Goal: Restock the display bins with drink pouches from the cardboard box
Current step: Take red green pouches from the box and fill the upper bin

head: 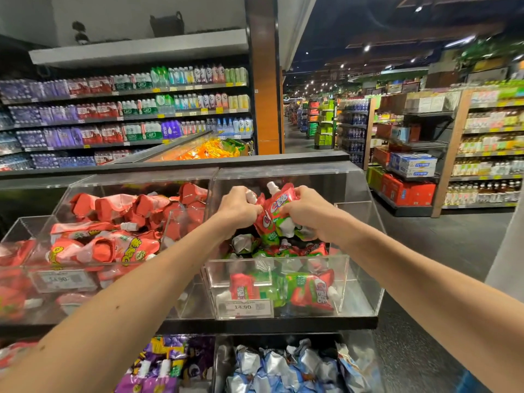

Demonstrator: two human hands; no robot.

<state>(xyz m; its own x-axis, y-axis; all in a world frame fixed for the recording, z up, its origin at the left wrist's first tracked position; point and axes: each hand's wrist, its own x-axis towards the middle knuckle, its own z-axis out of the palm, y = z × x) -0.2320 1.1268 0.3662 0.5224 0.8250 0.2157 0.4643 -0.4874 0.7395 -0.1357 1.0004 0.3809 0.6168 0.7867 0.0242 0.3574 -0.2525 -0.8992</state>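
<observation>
Clear acrylic bin [357, 290], red-green drink pouches [312, 290] inside

I hold a bunch of red-and-green drink pouches [279, 206] with white spouts over the clear right bin [358, 199], my left hand [236, 207] and right hand [304, 211] gripping them from either side. Matching loose pouches [310, 290] lie jumbled in that bin's near part; the left bin [85, 191] is heaped with red-orange pouches [113, 246]
</observation>
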